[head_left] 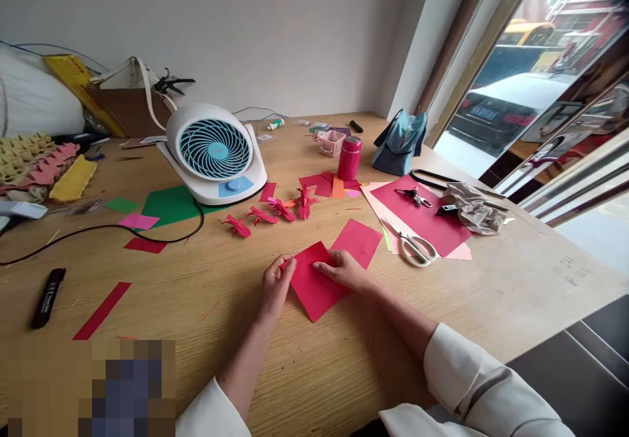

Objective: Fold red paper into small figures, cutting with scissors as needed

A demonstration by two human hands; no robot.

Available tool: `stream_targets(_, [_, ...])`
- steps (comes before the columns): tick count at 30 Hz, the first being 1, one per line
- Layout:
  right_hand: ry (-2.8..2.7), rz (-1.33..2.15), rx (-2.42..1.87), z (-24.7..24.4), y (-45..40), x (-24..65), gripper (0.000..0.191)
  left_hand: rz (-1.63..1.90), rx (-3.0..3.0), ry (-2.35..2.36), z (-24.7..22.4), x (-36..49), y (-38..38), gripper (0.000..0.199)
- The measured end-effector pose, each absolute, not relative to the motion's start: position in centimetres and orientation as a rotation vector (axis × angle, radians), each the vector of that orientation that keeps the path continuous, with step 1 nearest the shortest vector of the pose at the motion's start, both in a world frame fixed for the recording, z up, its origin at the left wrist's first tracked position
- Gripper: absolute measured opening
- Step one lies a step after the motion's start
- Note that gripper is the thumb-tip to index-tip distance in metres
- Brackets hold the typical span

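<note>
Black, smooth and narrow, a pale-lettered bar (48, 298) lies at the left of the wooden table (177, 293), with a flat, dark red strip (102, 310) to its right. Beyond them, a black cord (73, 229) curves over the wood to the fan (215, 151), a rounded white plastic shell with swirling blue slats, its base resting partly on a green sheet (170, 208). Right of the fan's near edge, crinkled red paper figures (282, 209) with pointed folds stand or lie in a loose row. Nearer the person, the left hand (278, 283) pinches the left corner of a smooth red square (314, 291), thumb and fingers together on it. The square is held just above the table, one corner pointing toward the person. The right hand (344, 270) is clamped on its upper right side, thumb on top, the other fingers mostly hidden. Partly behind that hand lies a second flat red sheet (358, 240). Farther right, cream-handled scissors (417, 250) rest across layered paper, near crumpled, matte brown paper (476, 209).
</note>
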State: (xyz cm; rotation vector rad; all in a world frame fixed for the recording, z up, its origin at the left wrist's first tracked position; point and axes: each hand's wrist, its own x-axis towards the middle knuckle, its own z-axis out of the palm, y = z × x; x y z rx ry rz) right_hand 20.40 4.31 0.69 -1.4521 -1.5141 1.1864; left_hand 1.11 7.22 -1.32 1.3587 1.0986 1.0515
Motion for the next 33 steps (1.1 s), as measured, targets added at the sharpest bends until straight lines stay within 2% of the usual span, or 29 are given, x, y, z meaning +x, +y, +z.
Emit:
stream_targets(3, [-1.504, 1.187, -1.343, 0.2, 4.2, 20.7, 0.039, 1.032, 1.336, 1.107, -1.7, 1.1, 7.1, 0.032])
stream_targets(6, [-1.481, 1.2, -1.275, 0.0, 4.0, 21.1, 0.034, 1.085, 1.252, 1.118, -1.9, 1.2, 7.0, 0.028])
stream_targets(13, [-1.477, 1.159, -1.292, -0.3, 3.3, 21.0, 0.047, 1.226, 1.073, 1.207, -1.5, 1.2, 6.8, 0.026])
stream_targets(24, [-1.718, 0.985, -1.227, -0.1, 3.0, 21.0, 0.029, 1.337, 1.253, 1.27, -1.2, 0.5, 7.1, 0.029])
stream_targets(28, [-1.796, 0.976, -1.162, 0.0, 3.0, 21.0, 0.019, 1.219, 1.412, 1.223, -1.0, -0.5, 7.6, 0.013])
stream_targets(33, [-1.97, 0.856, -1.097, 0.0, 2.5, 20.5, 0.016, 0.908, 1.746, 1.093, -0.4, -1.9, 8.2, 0.017])
